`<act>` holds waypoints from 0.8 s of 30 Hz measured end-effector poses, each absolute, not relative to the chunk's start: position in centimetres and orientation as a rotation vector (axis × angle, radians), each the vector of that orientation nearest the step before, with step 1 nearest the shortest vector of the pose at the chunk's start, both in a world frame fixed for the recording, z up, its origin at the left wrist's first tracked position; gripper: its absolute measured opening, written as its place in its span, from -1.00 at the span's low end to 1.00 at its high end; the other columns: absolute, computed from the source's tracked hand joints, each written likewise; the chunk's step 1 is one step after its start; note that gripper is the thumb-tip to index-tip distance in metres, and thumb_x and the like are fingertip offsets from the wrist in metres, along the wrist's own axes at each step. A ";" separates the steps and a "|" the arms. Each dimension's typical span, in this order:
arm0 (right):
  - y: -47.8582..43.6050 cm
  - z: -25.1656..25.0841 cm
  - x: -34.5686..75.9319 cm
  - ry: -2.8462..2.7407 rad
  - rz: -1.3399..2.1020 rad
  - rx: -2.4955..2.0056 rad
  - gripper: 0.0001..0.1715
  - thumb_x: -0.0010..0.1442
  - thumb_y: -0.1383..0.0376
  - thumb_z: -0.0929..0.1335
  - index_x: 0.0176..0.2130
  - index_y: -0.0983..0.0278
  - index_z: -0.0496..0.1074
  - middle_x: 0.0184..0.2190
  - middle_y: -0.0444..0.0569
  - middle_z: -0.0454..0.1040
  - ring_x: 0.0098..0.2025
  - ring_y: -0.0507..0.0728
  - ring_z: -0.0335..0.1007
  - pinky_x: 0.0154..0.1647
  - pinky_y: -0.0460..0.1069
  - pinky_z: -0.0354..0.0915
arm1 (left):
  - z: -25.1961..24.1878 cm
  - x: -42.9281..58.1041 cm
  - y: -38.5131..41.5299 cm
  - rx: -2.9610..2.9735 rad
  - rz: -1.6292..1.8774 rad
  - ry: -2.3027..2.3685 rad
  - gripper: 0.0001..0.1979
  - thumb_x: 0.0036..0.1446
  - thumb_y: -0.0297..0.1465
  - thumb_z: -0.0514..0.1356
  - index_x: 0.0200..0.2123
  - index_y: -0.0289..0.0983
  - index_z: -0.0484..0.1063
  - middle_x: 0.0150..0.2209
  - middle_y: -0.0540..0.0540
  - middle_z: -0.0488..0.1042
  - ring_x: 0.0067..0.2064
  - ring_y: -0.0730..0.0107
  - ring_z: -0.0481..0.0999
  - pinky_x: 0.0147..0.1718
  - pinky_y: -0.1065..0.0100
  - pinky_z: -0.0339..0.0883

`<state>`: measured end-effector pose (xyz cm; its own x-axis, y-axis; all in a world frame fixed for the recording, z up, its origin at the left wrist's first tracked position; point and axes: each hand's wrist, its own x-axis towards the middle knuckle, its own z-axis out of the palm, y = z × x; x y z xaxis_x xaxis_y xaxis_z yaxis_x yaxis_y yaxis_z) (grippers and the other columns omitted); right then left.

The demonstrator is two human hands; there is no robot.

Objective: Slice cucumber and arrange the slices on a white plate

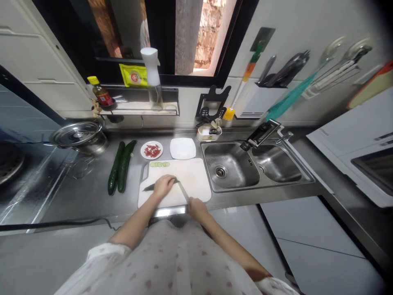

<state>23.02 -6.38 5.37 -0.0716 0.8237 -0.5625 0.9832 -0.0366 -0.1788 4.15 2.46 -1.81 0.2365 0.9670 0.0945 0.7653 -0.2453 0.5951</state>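
Note:
My left hand (163, 184) is closed over a cucumber (149, 187) lying on the white cutting board (196, 176); only the cucumber's left end shows past my fingers. My right hand (197, 207) grips the handle of a knife (183, 191), whose blade points up and left and meets the cucumber beside my left fingers. A row of cucumber slices (159, 164) lies along the board's far edge.
Two whole cucumbers (119, 170) lie left of the board. Behind it stand a small plate of red pieces (151, 150) and a square white plate (183, 148). A double sink (254, 166) is on the right, and a lidded pot (80, 136) sits at the left.

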 end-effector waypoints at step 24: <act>-2.2 4.9 26.7 2.427 -0.093 1.917 -0.47 0.29 0.39 0.18 0.21 0.17 0.28 0.05 0.13 0.31 -0.10 0.20 0.16 -0.06 0.07 -0.02 | 0.4 1.2 2.9 1.628 0.902 1.535 -0.66 0.23 -0.20 0.09 -0.10 -0.25 0.54 -0.05 -0.13 0.56 -0.01 0.24 0.51 0.02 0.25 0.35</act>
<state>26.73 -2.21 4.89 -0.2319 0.9699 -0.0742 0.9727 0.2312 -0.0177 1.24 2.88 0.44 0.0497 0.9986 0.0164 0.5005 -0.0391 0.8649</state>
